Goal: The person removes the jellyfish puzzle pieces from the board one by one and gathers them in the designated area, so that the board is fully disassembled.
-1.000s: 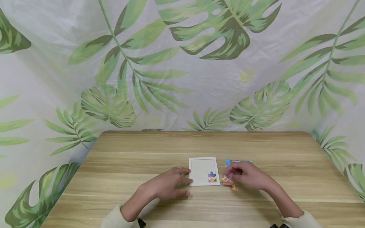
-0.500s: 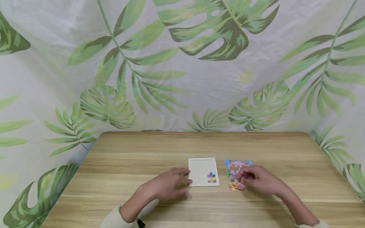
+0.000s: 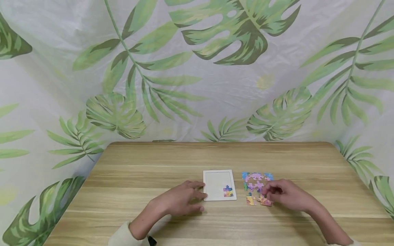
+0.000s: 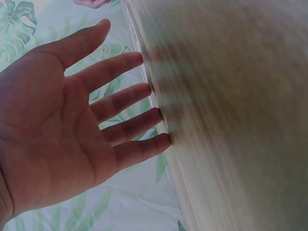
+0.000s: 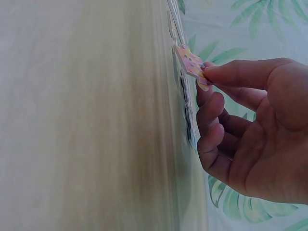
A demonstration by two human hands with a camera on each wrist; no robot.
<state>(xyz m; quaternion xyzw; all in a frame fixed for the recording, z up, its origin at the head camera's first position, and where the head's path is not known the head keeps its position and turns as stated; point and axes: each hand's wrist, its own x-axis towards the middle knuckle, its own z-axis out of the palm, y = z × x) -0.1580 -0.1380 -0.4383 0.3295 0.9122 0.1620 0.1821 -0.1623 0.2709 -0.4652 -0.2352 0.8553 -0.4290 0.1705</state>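
A white puzzle frame (image 3: pixel 215 184) lies on the table, with a small joined patch of colourful puzzle pieces (image 3: pixel 228 192) in its lower right corner. My left hand (image 3: pixel 183 199) rests with its fingertips at the frame's left edge; in the left wrist view its fingers (image 4: pixel 130 129) are straight and spread. Between thumb and forefinger my right hand (image 3: pixel 289 194) pinches a pink and yellow puzzle piece (image 5: pixel 191 62), tilted just above the table. Beside that hand lie more puzzle pieces (image 3: pixel 256 176) showing a pink face, and a yellow-orange piece (image 3: pixel 250 200) sits below them.
The wooden table (image 3: pixel 154 157) reaches back to a leaf-patterned cloth (image 3: pixel 191 85) hung behind it. The loose pieces lie to the right of the frame, partly covered by the right hand.
My right hand has moved to the right, carrying the pink and yellow puzzle piece away from the yellow-orange one and uncovering the other pieces. The left hand stays at the frame.
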